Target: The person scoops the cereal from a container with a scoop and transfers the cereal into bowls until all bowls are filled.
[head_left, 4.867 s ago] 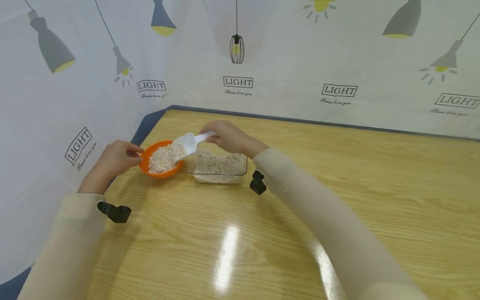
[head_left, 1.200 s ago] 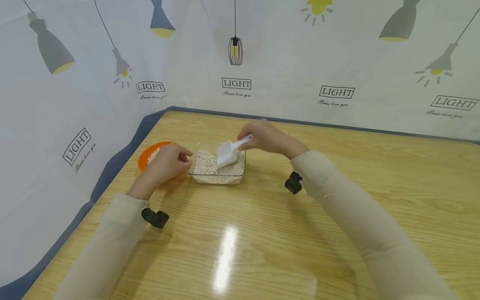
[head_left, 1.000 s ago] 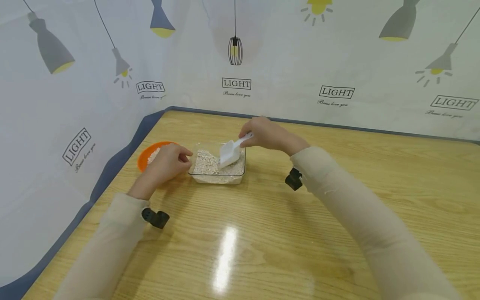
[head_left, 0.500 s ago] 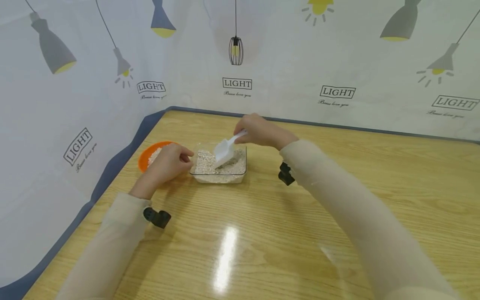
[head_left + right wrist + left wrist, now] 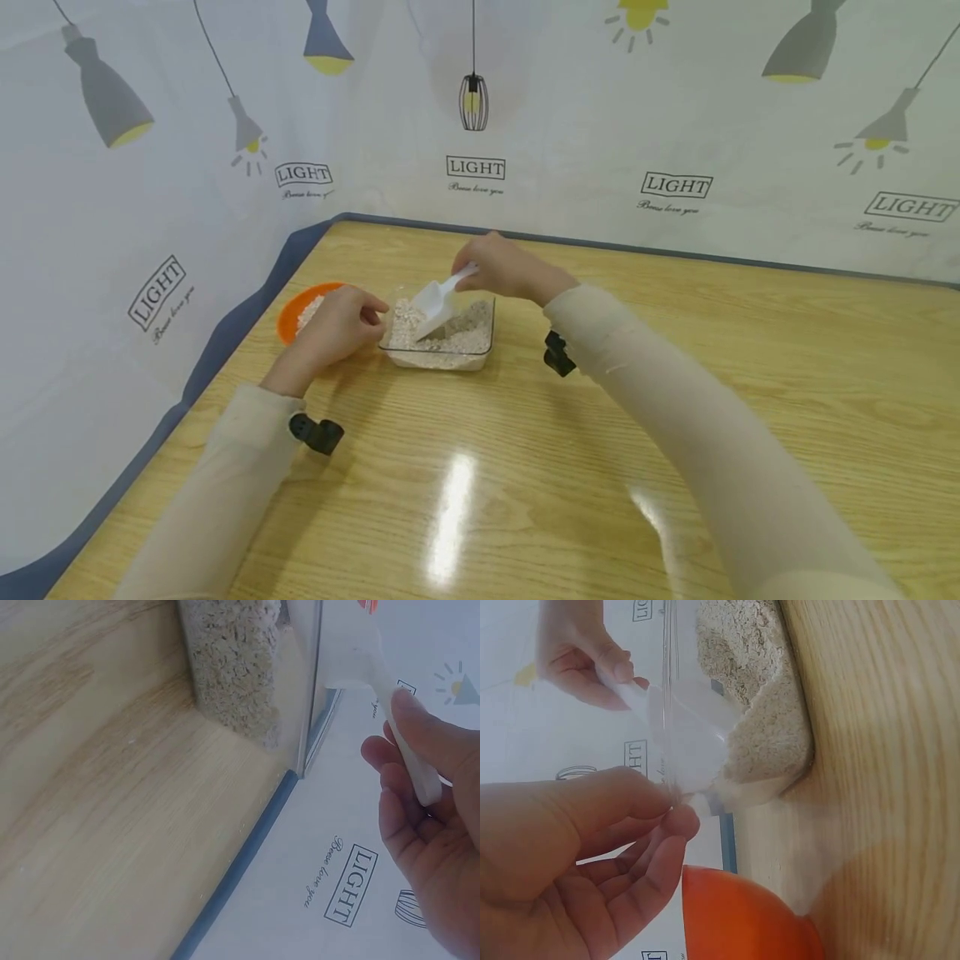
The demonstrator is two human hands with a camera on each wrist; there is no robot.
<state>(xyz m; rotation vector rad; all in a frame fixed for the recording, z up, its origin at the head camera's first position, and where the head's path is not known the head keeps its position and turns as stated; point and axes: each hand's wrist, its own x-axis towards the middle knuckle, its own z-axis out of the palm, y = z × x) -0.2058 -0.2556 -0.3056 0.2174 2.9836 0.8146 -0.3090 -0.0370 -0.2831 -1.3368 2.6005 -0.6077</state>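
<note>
My right hand (image 5: 501, 267) holds a white scoop (image 5: 435, 308) by its handle (image 5: 411, 761). The scoop's blade is tilted down into the oat flakes (image 5: 467, 337) inside a clear rectangular container (image 5: 438, 362). At the container's left rim, my left hand (image 5: 339, 327) pinches the edge between thumb and forefinger, as the left wrist view shows; its other fingers (image 5: 656, 881) are loosely curled. Just left of the container stands an orange bowl (image 5: 294, 315) with pale flakes (image 5: 308, 312) in it, partly hidden behind my left hand.
Everything stands on a wood-grain table (image 5: 525, 467) near its far left corner. A white printed curtain (image 5: 570, 125) rises along the back and left edges. A dark camera (image 5: 318, 435) is strapped to the left wrist, another (image 5: 558, 354) to the right.
Earliest, the scoop was tipping flakes into the bowl while my left hand was at the bowl's rim. My left hand moved to the container; lately the scoop slid left through its flakes.
</note>
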